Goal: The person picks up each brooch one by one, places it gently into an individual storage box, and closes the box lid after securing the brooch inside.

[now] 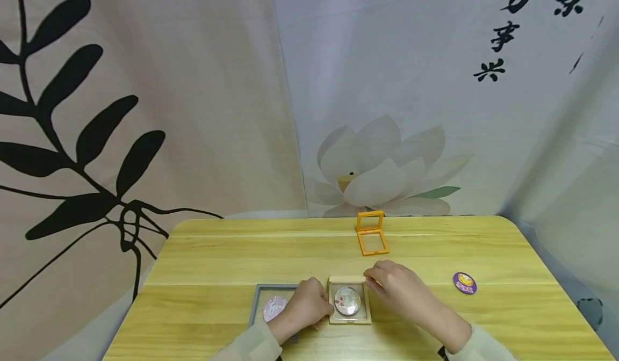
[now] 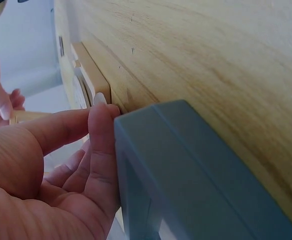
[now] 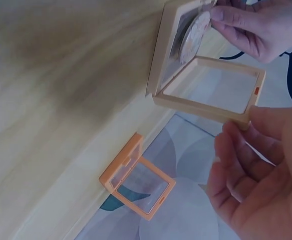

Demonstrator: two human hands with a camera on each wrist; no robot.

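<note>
A small beige display case [image 1: 350, 321] lies opened on the table, with a round patterned badge [image 1: 347, 301] in its base. Its clear-windowed lid [image 3: 206, 106] stands raised at the far side. My right hand [image 1: 401, 291] pinches the lid's free corner between thumb and fingertips. On the other side, my left hand [image 1: 306, 303] holds the left edge of the base with thumb and index finger. That hand passes over a larger grey display frame [image 2: 186, 150], which partly hides under it. A pale pink round badge [image 1: 274, 307] lies within the grey frame.
Toward the back edge, an orange display case [image 1: 373, 252] stands opened. A purple round badge [image 1: 465, 283] with a yellow figure lies at the right of the wooden table [image 1: 193, 253]. Printed cloth [image 1: 217, 108] hangs behind.
</note>
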